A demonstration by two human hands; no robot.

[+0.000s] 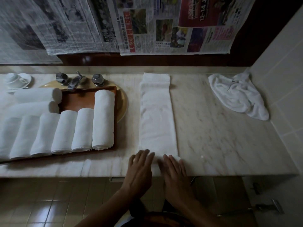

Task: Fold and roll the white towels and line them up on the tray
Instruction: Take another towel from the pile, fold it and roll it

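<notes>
Head view: marble worktop (213,136), dim light, person's two arms reaching in from below.
Strip: white towel (157,118) folded into a long narrow band, lying flat, running from the near edge toward the wall, just right of the tray (77,100).
Left hand (139,167): palm down on the strip's near-left corner, fingers straight.
Right hand (173,171): palm down on the near-right corner, fingers straight, slightly blurred.
Grip: both hands flat and apart, clamped on nothing.
Rolls (103,118): six side by side along the tray's near edge, touching; two more (37,95) lie crosswise behind them at left.
Tray: wooden, set over a yellow basin (123,104), tap (75,81) behind.
Loose towel (239,99): crumpled at the far right, against the tiled wall.
Cup (14,80): on a saucer, far left.
</notes>
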